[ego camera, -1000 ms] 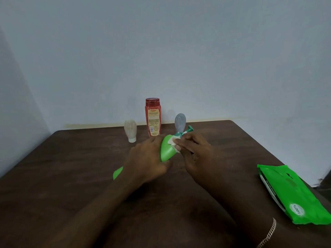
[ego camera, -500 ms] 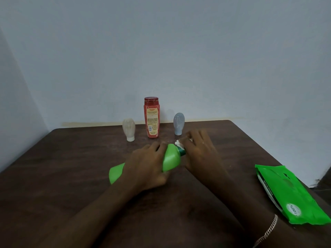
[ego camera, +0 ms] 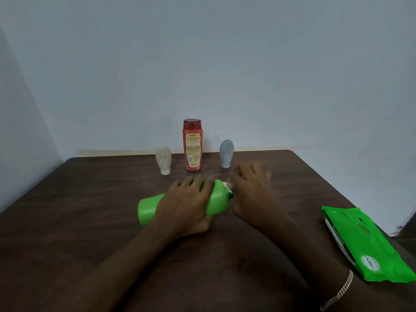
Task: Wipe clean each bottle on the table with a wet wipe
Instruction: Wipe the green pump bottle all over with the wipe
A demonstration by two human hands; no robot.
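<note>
A bright green bottle lies on its side across the middle of the dark wooden table. My left hand is wrapped over its middle and grips it. My right hand covers the bottle's cap end and presses a white wet wipe against the neck; only a small bit of the wipe shows. At the back of the table stand a red bottle, a small whitish bottle upside down on its cap, and a small grey-blue bottle, also cap down.
A green wet-wipe pack lies flat near the table's right edge. Pale walls close in behind the table and on the left. The table's far edge runs just behind the three standing bottles.
The green bottle has come down from a tilted, raised position to lie flat near the table. My right hand has shifted from the bottle's shoulder onto its cap end.
</note>
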